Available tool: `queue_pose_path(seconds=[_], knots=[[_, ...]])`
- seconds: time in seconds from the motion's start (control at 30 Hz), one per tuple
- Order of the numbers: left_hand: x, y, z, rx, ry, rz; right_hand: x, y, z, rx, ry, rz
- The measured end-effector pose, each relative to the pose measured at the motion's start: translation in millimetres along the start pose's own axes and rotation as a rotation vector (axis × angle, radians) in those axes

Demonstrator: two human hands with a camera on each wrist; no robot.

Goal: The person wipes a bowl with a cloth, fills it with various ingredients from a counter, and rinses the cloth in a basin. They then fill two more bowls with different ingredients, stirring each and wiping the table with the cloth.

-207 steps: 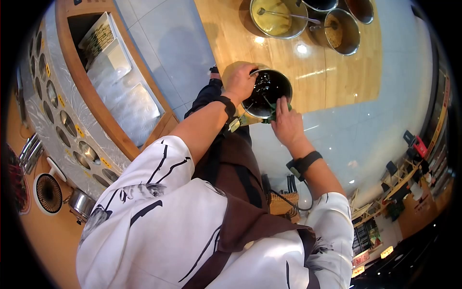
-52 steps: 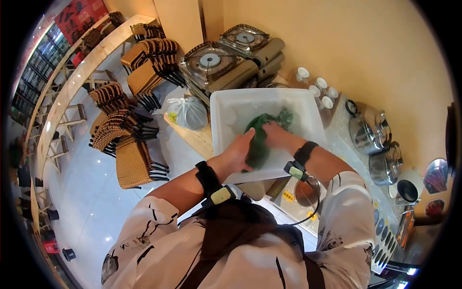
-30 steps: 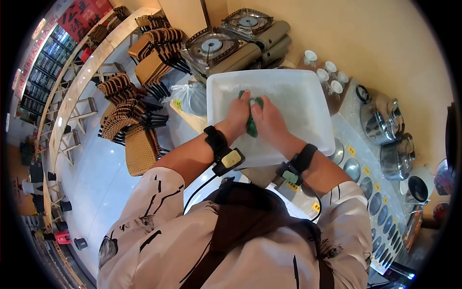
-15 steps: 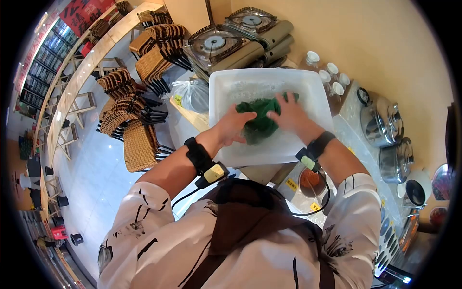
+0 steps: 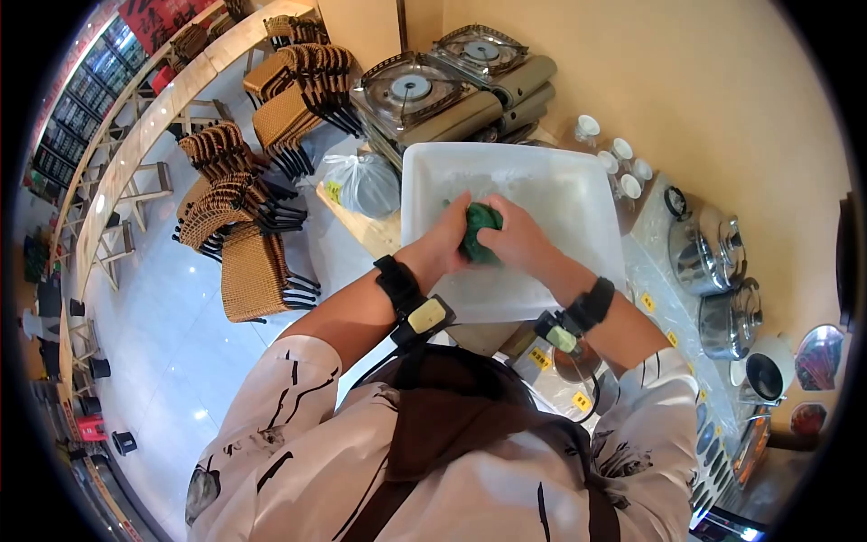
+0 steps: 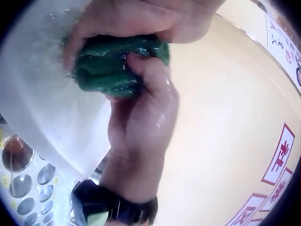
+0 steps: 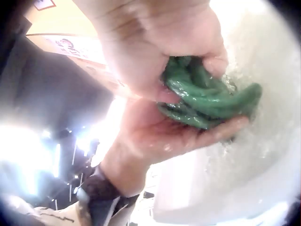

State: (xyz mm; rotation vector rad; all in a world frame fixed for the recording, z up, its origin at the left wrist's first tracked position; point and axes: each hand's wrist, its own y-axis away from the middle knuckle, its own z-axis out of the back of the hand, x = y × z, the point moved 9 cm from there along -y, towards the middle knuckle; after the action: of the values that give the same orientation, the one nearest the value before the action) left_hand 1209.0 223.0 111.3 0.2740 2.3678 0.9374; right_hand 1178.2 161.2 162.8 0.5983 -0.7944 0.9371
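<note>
A wet, dark green cloth (image 5: 481,233) is bunched into a compact wad between my two hands, over a white plastic basin (image 5: 409,194). My left hand (image 5: 442,239) holds it from the left, fingers bent over it in the left wrist view. From the other side my right hand (image 5: 522,237) grips it, with the thumb pressed onto the folds. In the right wrist view the cloth (image 7: 211,96) glistens and one thick fold sticks out past the fingers. Shallow cloudy water (image 7: 254,150) lies in the basin below. Part of the cloth is hidden by the hands.
Portable gas stoves (image 5: 411,90) are stacked behind the basin, with a tied plastic bag (image 5: 372,188) to their right front. White-topped jars (image 5: 620,149) and steel pots (image 5: 707,248) line the right. Stacked wicker chairs (image 5: 253,271) stand on the floor at left.
Seconds ago my hands were at a metal pot of dark liquid on a wooden table. Half a second ago the cloth lay spread between parted hands; now they are together and it is bunched.
</note>
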Motion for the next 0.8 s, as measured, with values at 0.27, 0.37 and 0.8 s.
queue_pose_path(seconds=[0.27, 0.37, 0.8], knots=[[-26, -42, 3, 0.211, -0.002, -0.382, 47, 23, 27, -0.378, 0.161, 0.178], [-36, -26, 0, -0.032, -0.097, -0.448, 31, 16, 29, -0.372, 0.171, 0.071], [-60, 10, -25, -0.262, -1.019, -0.844, -33, -2, 40, -0.399, 0.058, -0.048]])
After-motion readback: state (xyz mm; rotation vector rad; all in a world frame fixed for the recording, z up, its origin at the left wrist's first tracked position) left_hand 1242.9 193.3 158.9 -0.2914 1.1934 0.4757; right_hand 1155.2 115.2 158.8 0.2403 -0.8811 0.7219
